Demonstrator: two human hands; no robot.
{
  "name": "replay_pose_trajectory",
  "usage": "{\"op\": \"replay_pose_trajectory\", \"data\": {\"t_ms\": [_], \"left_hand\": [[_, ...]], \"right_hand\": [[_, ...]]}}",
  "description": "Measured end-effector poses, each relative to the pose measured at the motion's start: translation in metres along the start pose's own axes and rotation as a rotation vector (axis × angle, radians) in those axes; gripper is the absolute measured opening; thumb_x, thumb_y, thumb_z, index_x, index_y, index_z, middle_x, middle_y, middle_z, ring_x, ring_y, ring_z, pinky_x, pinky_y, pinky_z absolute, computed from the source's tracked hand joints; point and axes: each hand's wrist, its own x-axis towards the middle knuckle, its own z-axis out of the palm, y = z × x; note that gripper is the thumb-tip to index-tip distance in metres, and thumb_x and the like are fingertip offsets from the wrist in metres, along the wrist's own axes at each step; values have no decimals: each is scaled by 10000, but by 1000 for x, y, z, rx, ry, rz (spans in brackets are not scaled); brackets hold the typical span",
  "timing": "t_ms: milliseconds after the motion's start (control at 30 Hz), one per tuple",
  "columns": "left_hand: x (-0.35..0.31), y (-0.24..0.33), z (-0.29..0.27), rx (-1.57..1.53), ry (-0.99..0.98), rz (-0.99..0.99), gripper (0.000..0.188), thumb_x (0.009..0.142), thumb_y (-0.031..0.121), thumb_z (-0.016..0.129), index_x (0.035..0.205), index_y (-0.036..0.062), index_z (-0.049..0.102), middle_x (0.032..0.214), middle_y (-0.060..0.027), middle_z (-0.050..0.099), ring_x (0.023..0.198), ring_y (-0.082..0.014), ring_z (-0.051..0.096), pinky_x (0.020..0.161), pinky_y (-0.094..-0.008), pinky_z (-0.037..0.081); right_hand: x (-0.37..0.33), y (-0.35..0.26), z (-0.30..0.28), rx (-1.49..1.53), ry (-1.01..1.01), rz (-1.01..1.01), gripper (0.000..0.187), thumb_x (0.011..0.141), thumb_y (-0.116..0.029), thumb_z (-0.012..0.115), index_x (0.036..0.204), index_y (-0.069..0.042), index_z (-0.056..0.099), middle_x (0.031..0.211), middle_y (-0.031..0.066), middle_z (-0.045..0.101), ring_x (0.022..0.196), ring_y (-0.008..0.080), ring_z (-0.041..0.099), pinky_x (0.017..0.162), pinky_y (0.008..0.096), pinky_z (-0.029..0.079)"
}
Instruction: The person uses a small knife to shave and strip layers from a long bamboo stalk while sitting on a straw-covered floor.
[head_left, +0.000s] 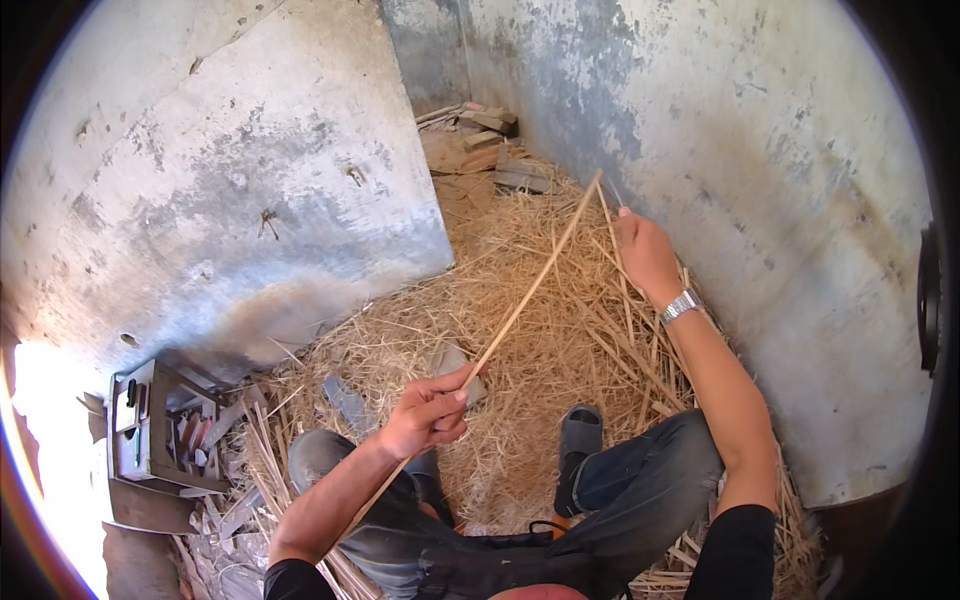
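One long pale strip [530, 301] is pinched between the thumb and fingers of the left hand [428, 415], its near end slanted beside the bent forearm. Farther out, the right hand [647, 255] is held curled, its arm reached forward; whether the fingers are closed on anything cannot be told. Open room is left between the hands, over floor strewn with shavings [490, 300], bounded beyond by stained walls [740, 130].
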Motion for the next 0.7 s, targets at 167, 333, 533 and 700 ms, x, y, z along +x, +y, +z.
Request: {"op": "replay_pose_trajectory", "data": {"t_ms": [167, 333, 533, 700], "left_hand": [[0, 11, 10, -35, 60, 8, 495, 1035, 156, 479, 1503, 35, 376, 569, 47, 279, 431, -60, 257, 444, -227, 238], [18, -1, 19, -28, -8, 3, 480, 1061, 176, 430, 1511, 31, 348, 563, 48, 287, 436, -62, 283, 447, -221, 260], [26, -1, 22, 49, -29, 28, 466, 1080, 197, 381, 1514, 34, 337, 559, 42, 328, 431, -66, 318, 448, -212, 291], [22, 5, 19, 330, -48, -33, 464, 1083, 204, 384, 1518, 46, 351, 609, 9, 498, 474, -55, 433, 476, -199, 376]], "right_hand": [[-32, -19, 3, 578, -161, 175, 563, 1030, -508, 430, 876, -15, 658, 569, -13, 520, 491, 171, 477, 532, 389, 411], [-65, -83, 13, 779, -277, -207, 416, 967, -439, 612, 909, -31, 670, 598, -28, 542, 496, 80, 458, 518, 323, 391], [-59, -95, 3, 756, -438, -93, 366, 957, -376, 647, 843, -28, 635, 569, -53, 493, 500, 37, 410, 459, 263, 305], [-51, -82, 1, 736, -174, -8, 383, 979, -383, 610, 811, -39, 623, 546, -54, 475, 474, 56, 389, 458, 277, 304]]}}
